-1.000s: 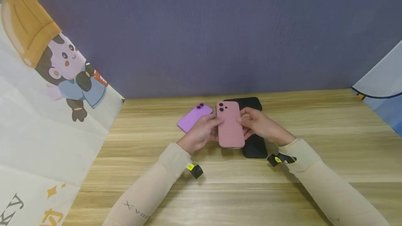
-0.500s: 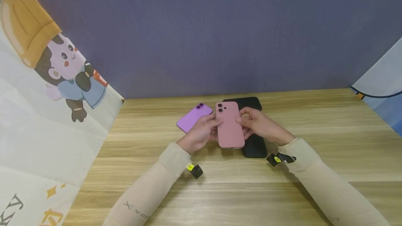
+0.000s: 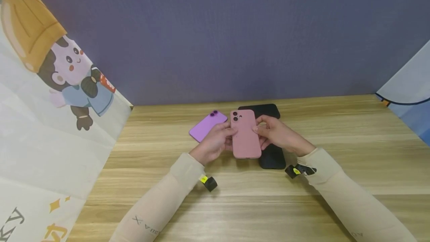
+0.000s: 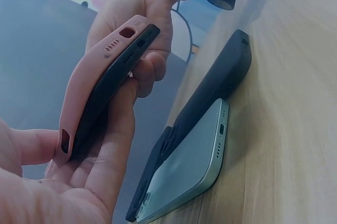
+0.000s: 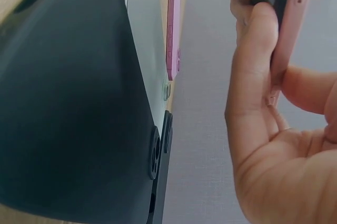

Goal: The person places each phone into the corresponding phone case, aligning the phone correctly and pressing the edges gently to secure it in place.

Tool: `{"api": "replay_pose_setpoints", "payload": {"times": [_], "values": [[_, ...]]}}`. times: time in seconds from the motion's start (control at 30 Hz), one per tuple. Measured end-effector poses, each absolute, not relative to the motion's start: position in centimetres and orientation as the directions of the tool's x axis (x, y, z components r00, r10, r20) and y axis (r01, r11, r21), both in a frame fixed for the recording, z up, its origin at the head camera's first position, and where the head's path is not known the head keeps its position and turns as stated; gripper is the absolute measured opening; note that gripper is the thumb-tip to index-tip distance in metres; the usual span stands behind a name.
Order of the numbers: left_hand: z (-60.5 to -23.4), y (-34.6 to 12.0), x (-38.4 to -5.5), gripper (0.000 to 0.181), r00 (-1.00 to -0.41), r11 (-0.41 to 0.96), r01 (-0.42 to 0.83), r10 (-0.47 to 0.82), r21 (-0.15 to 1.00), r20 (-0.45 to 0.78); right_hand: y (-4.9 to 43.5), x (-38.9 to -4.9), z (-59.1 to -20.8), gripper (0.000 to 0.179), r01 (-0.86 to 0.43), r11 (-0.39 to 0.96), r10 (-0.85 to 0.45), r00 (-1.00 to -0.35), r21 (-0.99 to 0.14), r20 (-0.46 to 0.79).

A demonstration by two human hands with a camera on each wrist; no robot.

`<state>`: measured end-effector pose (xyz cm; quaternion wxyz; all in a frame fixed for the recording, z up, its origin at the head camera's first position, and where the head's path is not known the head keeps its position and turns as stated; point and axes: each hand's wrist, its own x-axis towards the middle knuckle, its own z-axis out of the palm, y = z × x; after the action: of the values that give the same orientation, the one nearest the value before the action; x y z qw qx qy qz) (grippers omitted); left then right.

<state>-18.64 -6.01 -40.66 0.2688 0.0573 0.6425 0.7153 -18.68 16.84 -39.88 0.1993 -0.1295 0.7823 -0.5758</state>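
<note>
Between both hands is a pink phone case (image 3: 246, 139), held above the table with its camera corner at the far left. A dark phone (image 4: 100, 98) sits against the case's inner side, its charging-port end partly outside the case in the left wrist view. My left hand (image 3: 215, 142) grips the left edge, thumb on the pink back and fingers beneath. On the right edge, my right hand (image 3: 278, 133) pinches with its thumb on the back and fingers below. How far the phone sits inside at the camera end is hidden.
A purple phone (image 3: 205, 127) lies left of the case. Black phone cases (image 3: 273, 158) lie behind and right of it, one (image 3: 269, 110) near the wall. A pale green phone (image 4: 189, 155) rests on the wooden table (image 3: 235, 212) beside them. A blue-grey wall (image 3: 218, 40) bounds the back.
The pink case has tilted slightly, and less of the dark edge shows below its near end. Both hands keep nearly the same place and grip.
</note>
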Motion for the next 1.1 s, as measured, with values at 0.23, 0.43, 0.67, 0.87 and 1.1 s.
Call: {"api": "replay_pose_setpoints", "payload": {"times": [0.23,0.43,0.67,0.87,1.1], "values": [[-40.76,-5.96,-18.67,0.042,-0.852,-0.030,-0.314,0.450,0.949,-0.268,16.91,-18.68,-39.93,0.025,0.020,0.303,-0.434,-0.887,-0.953,-0.157],[-40.81,-5.99,-18.68,0.042,-0.852,-0.039,-0.327,0.445,0.944,-0.277,16.97,-18.78,-40.13,0.023,0.000,0.300,-0.450,-0.882,-0.954,-0.141],[-40.80,-6.01,-18.61,0.042,-0.848,-0.050,-0.331,0.453,0.942,-0.274,16.99,-18.78,-40.09,0.021,-0.023,0.306,-0.455,-0.882,-0.952,-0.125],[-40.83,-6.00,-18.61,0.042,-0.849,-0.056,-0.333,0.453,0.941,-0.273,16.98,-18.72,-40.06,0.023,-0.028,0.304,-0.451,-0.885,-0.952,-0.118],[-40.72,-5.99,-18.62,0.042,-0.854,-0.061,-0.337,0.439,0.939,-0.278,16.88,-18.64,-39.76,0.029,0.007,0.315,-0.434,-0.888,-0.949,-0.151]]}}
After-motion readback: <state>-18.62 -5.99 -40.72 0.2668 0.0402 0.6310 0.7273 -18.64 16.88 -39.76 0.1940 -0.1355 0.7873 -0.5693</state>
